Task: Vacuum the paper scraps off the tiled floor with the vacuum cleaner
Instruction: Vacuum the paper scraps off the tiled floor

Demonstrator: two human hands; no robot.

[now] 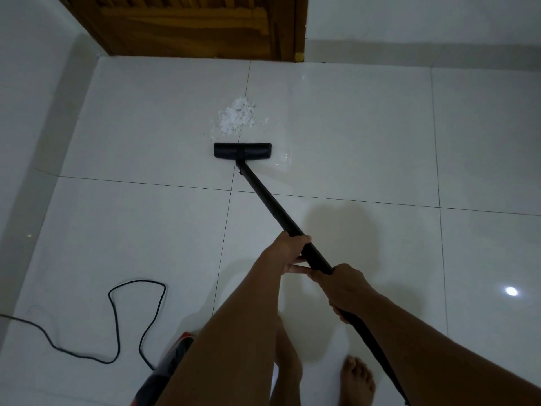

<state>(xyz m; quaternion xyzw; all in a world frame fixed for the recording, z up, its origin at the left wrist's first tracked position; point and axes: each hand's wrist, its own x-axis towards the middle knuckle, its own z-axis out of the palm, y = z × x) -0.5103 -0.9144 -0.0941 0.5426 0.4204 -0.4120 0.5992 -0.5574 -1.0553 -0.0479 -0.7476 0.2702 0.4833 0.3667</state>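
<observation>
A small heap of white paper scraps (pixel 237 119) lies on the white tiled floor (pixel 351 136) ahead of me. The flat black vacuum head (pixel 242 150) rests on the tiles just short of the heap, not touching it. Its black tube (pixel 268 199) slants back toward me. My left hand (pixel 288 253) grips the tube from the left. My right hand (pixel 347 290) grips it lower down, closer to my body. The red and black vacuum body (pixel 172 367) sits on the floor at the bottom left, partly hidden by my left arm.
A black power cord (pixel 117 320) loops over the tiles at the lower left. A brown wooden door (pixel 193 24) stands at the back, white walls on the left and right. My bare feet (pixel 355 379) are at the bottom.
</observation>
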